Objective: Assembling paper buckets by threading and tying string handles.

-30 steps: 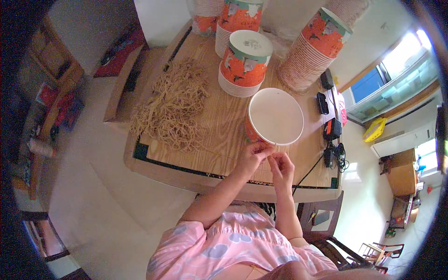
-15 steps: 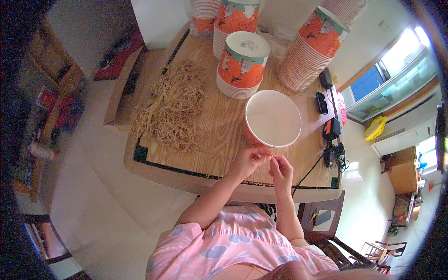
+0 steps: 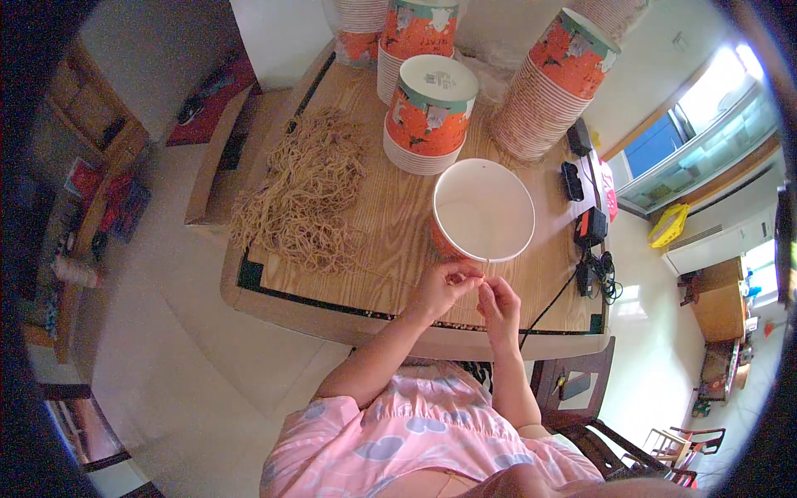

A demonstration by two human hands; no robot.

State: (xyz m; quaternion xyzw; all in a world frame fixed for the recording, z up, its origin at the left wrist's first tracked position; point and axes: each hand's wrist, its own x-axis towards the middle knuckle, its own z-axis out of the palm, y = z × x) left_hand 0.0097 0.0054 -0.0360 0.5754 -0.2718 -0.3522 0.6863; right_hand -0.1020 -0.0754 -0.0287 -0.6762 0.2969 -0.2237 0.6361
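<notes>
Head view, white-lined orange paper cup (image 3: 483, 209), upright, open

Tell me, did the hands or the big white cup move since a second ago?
Hardly. Both hands, left hand and right hand, stay together at the near rim of the open paper cup, pinching a thin string. The cup, string pile and cup stacks stayed put.
</notes>
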